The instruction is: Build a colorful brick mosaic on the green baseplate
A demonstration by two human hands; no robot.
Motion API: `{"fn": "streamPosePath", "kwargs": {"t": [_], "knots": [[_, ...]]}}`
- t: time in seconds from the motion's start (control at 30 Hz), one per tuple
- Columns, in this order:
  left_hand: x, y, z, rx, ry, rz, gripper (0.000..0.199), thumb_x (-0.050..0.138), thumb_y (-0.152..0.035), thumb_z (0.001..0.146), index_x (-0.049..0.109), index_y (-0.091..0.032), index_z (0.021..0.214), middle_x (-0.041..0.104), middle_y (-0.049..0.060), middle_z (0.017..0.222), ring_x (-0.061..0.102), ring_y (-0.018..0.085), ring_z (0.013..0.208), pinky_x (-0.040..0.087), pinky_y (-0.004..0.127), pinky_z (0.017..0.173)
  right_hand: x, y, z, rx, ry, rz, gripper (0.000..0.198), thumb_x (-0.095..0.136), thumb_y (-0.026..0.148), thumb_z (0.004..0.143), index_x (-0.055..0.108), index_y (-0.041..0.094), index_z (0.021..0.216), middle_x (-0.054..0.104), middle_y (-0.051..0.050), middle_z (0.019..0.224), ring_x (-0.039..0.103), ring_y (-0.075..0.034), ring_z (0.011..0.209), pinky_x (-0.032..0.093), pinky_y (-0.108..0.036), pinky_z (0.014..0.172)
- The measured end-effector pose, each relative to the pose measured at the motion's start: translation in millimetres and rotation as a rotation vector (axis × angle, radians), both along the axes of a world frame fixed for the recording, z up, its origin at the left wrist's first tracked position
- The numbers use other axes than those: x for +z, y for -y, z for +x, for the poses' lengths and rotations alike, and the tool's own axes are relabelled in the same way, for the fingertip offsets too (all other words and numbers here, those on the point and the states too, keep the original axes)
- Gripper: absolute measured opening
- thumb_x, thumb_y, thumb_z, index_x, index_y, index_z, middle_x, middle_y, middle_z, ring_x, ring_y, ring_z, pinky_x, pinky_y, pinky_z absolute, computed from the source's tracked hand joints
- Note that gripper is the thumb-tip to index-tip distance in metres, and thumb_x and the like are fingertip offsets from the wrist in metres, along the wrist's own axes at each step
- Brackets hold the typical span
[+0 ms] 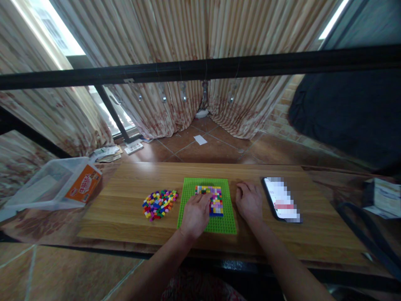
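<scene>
My left hand (196,213) reaches over a green studded baseplate (206,225), its fingers closed together and bent down onto the bricks there. Whatever the fingertips hold, if anything, is hidden. Beneath them a rectangular patch of small multicoloured bricks (216,205) is fixed to the plate, with a blue row along its lower edge; the hand covers its left part. Just right of the plate, my right hand (250,202) rests on the wooden board, fingers loosely bent and apart from the thumb, with no object visible in it. A heap of loose coloured bricks (159,204) lies left of the plate.
A phone (280,200) with a lit, partly blurred screen lies right of my right hand. Left of the wooden board (125,225) stands a clear plastic bin (53,184) with an orange label. A dark metal bar (188,71) crosses beyond the board, before striped curtains (156,33).
</scene>
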State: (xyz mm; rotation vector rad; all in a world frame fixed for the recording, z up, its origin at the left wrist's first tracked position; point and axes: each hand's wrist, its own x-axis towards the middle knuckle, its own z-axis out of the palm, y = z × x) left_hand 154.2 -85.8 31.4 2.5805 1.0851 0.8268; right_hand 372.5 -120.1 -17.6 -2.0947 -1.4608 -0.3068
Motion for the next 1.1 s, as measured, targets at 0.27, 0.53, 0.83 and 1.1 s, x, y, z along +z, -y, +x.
{"fn": "streamPosePath", "kwargs": {"t": [0.27,0.53,0.83,1.1], "knots": [[-1.1,4.0,-1.4,-0.024,-0.098,0.087,0.032,0.044,-0.013,0.093,0.060,-0.019,0.120,0.071,0.007,0.098,0.063,0.021,0.087,0.052,0.036,0.084,-0.9,-0.1,-0.1,-0.005,0.016,-0.019,0.025,0.045,0.019,0.089,0.067,0.015,0.099,0.063,-0.012,0.104,0.050,-0.025,0.098,0.038,-0.038,0.085],[-0.6,14.3,-1.3,-0.027,-0.152,0.105,0.041,0.043,-0.011,0.090,0.055,-0.017,0.129,0.070,0.010,0.099,0.063,0.023,0.089,0.054,0.040,0.083,-2.3,0.0,0.4,-0.006,0.034,-0.020,0.025,0.045,0.020,0.088,0.067,0.015,0.099,0.063,-0.013,0.105,0.050,-0.025,0.097,0.038,-0.038,0.084],[-26.0,27.0,-11.4,-0.056,-0.098,0.180,0.052,0.038,-0.007,0.087,0.050,-0.014,0.136,0.064,0.013,0.127,0.057,0.024,0.118,0.048,0.042,0.102,-1.5,0.1,0.0,-0.007,0.039,-0.019,0.025,0.045,0.019,0.088,0.067,0.013,0.100,0.063,-0.014,0.106,0.050,-0.026,0.098,0.039,-0.039,0.084],[-29.4,26.2,-14.7,-0.095,-0.153,0.117,0.055,0.038,-0.008,0.085,0.048,-0.015,0.139,0.058,0.014,0.136,0.053,0.025,0.125,0.046,0.042,0.104,-4.1,-0.6,1.6,0.000,0.031,-0.022,0.025,0.046,0.018,0.087,0.067,0.015,0.100,0.063,-0.013,0.104,0.049,-0.025,0.097,0.038,-0.039,0.084]]}}
